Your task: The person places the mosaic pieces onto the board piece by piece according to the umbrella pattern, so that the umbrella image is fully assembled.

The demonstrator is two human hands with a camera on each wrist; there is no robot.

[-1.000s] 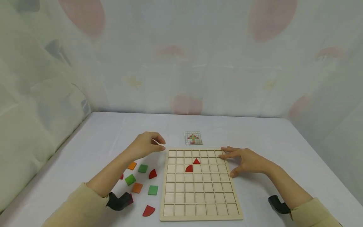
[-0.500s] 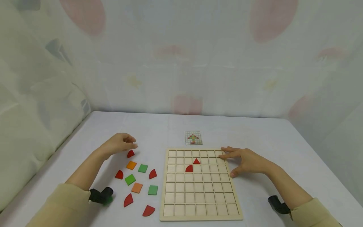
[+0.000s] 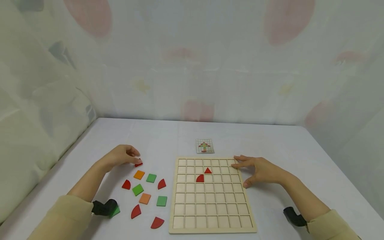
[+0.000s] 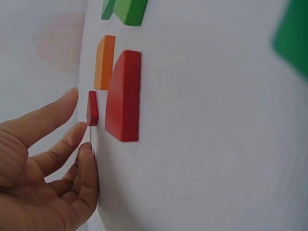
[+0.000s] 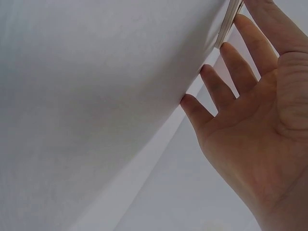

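In the head view my left hand [image 3: 121, 154] is low over the far left part of the table. Its thumb partly covers a red quarter-circle tile [image 3: 138, 164]. The left wrist view has thumb and forefinger spread apart beside that same tile [image 4: 92, 109], not visibly pinching it. My right hand [image 3: 260, 170] rests with spread fingers on the right edge of the pale wooden grid board [image 3: 213, 230]. Lying in the board's squares are a red triangle tile [image 3: 208, 171] and another red quarter-circle tile [image 3: 200, 178].
Left of the board lie several loose tiles: orange squares [image 3: 139, 175], green squares [image 3: 162, 201] and red quarter circles [image 3: 157, 222]. One green tile [image 3: 115, 212] is partly hidden by the black wrist camera [image 3: 104, 207]. Behind the board lies a small pattern card [image 3: 205, 146].
My left hand has moved left from beside the board's far left corner, then lowered to the red quarter-circle tile. My right hand has stayed on the board's edge.
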